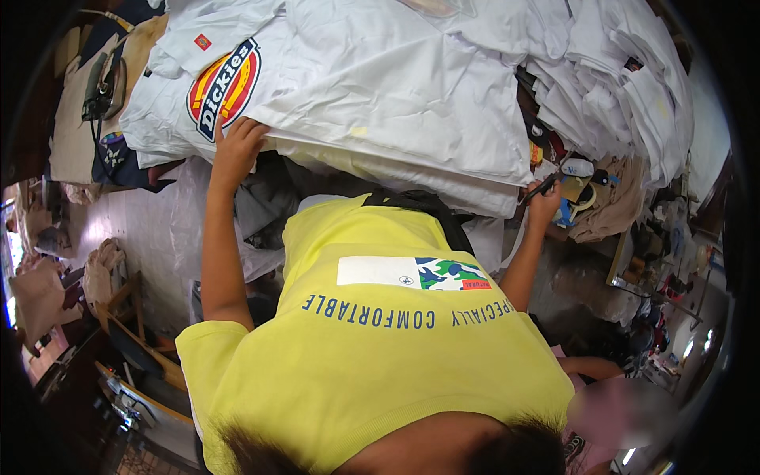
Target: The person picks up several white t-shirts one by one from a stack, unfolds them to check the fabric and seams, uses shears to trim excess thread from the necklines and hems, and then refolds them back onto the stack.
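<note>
Your left hand (237,146) touches the white shirt (380,87) at left; whether it pinches, I cannot tell. Well apart, your right hand (545,203) grips a dark tool (541,188).

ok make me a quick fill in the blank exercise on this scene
1. The left hand touches a ____ garment.
2. A slim dark tool is held in the person's ____ hand.
3. The person's own T-shirt is bright ____.
4. The large printed logo lies nearer the ____ hand.

Missing words: white; right; yellow; left.
</note>
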`<state>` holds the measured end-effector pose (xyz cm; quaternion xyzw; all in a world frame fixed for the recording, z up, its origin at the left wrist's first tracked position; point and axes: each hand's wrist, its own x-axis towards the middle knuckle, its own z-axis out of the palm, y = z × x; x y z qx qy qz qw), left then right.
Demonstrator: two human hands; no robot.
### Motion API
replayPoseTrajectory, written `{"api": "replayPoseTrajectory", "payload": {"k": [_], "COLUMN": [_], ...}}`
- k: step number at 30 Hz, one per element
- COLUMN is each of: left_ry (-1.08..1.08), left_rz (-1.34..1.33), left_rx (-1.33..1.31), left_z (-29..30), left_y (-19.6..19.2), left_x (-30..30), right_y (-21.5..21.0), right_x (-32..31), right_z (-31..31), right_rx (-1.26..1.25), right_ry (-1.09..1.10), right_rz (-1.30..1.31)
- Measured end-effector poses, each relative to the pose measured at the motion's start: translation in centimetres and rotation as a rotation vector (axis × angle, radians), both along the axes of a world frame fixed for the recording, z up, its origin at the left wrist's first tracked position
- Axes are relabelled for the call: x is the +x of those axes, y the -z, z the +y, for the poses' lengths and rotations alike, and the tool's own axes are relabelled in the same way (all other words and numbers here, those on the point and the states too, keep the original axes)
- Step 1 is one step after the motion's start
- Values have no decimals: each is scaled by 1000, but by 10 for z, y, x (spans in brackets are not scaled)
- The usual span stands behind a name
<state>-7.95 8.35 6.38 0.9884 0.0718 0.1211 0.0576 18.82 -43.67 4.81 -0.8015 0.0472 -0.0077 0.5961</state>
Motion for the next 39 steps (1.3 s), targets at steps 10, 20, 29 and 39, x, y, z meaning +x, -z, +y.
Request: {"api": "replayPoseTrajectory", "payload": {"k": [10,20,29,39], "left_ry": [-180,-195,-139,-189], "left_rz": [179,69,-44,-15], "left_rx": [-438,-533,-584,-590], "left_z": [39,52,58,57], "left_y": [-2,16,31,33], "left_x": [39,34,35,36], "right_y": [3,-3,-5,-11], "right_x": [6,-28,-40,-30], "right_z": [18,-21,-78,-50], "right_rx": [266,-42,-186,-811], "right_ry": [154,-58,29,118], "right_rz": [105,115,190,-92]}}
